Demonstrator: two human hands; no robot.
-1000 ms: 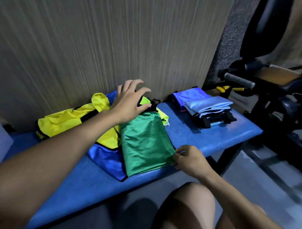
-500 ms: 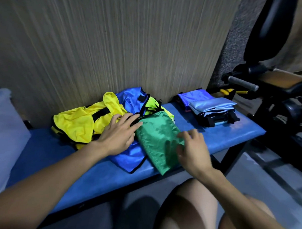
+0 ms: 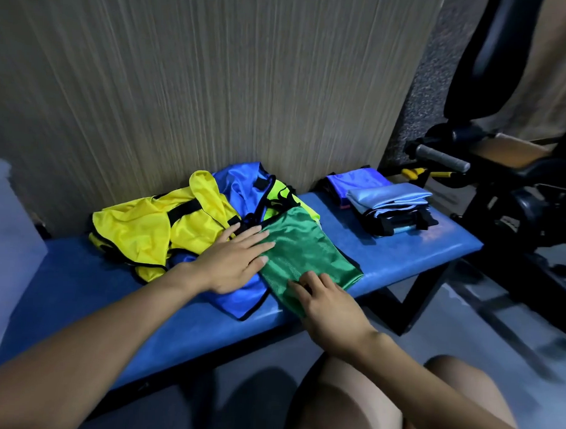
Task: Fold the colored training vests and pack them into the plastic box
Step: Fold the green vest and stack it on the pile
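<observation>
So the person is pinning the green vest (image 3: 309,253) flat on the blue bench (image 3: 402,250), probably to keep the slippery fabric from sliding mid-fold. The left hand (image 3: 233,260) is lying flat with straight fingers across its far-left edge, while the right hand (image 3: 328,301) is pressing the near corner, fingers extended too. The yellow vest (image 3: 153,229) is waiting unfolded on the left, and the folded stack (image 3: 388,202) is sitting far right, out of the way. No plastic box showing anywhere.
</observation>
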